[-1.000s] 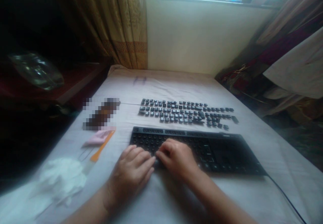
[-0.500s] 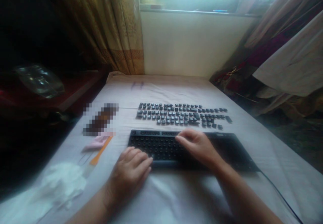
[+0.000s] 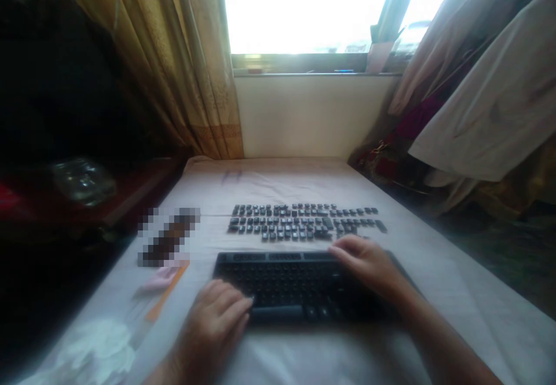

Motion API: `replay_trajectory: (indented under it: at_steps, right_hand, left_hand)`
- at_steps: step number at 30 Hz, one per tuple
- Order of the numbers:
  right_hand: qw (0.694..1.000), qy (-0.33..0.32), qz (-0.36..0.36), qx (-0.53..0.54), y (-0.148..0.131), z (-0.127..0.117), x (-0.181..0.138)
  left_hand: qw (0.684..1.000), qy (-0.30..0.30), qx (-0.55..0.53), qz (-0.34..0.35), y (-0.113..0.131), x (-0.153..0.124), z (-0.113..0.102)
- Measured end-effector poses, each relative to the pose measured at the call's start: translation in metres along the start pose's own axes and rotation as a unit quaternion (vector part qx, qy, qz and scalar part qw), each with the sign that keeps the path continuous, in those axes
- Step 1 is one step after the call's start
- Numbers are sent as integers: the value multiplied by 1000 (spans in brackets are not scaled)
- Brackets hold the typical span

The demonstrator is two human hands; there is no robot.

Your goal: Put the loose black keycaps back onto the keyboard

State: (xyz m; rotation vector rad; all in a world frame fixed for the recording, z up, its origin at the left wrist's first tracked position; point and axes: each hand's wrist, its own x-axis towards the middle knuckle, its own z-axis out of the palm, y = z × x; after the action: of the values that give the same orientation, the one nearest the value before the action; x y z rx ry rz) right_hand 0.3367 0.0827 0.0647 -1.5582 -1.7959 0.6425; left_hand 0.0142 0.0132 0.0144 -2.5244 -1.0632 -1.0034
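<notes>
A black keyboard (image 3: 286, 283) with its keycaps off lies on a pale sheet. Behind it, several loose black keycaps (image 3: 299, 222) are laid out in rows. My left hand (image 3: 215, 321) rests at the keyboard's near left corner, fingers curled down against its edge, nothing visible in them. My right hand (image 3: 369, 263) lies over the keyboard's far right part, fingers extended toward the right end of the keycap rows, holding nothing that I can see.
The sheet-covered surface (image 3: 304, 182) runs to a wall under a bright window. An orange tool (image 3: 167, 292) and a pink item (image 3: 158, 279) lie left of the keyboard, a white crumpled cloth (image 3: 93, 353) nearer. Curtains (image 3: 186, 66) hang left, fabric (image 3: 490, 113) at right.
My right hand has moved from beside the left hand across the keyboard to its far right side. The view has tilted upward, showing more window. My left hand stays put.
</notes>
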Motion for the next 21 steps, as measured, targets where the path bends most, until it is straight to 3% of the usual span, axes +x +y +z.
replay_trajectory:
  at_steps: [3, 8, 13, 21]
  right_hand:
    - [1000, 11, -8, 7, 2, -12, 8]
    - [998, 43, 25, 44, 21, -32, 24]
    - [980, 142, 80, 118, 51, -54, 28]
    - [943, 247, 122, 187, 72, -75, 26]
  left_hand:
    - [1000, -12, -19, -5, -7, 11, 0]
    - [996, -80, -10, -32, -35, 30, 8]
    - [984, -154, 6, -85, -67, 47, 19]
    - [953, -248, 17, -174, -84, 86, 61]
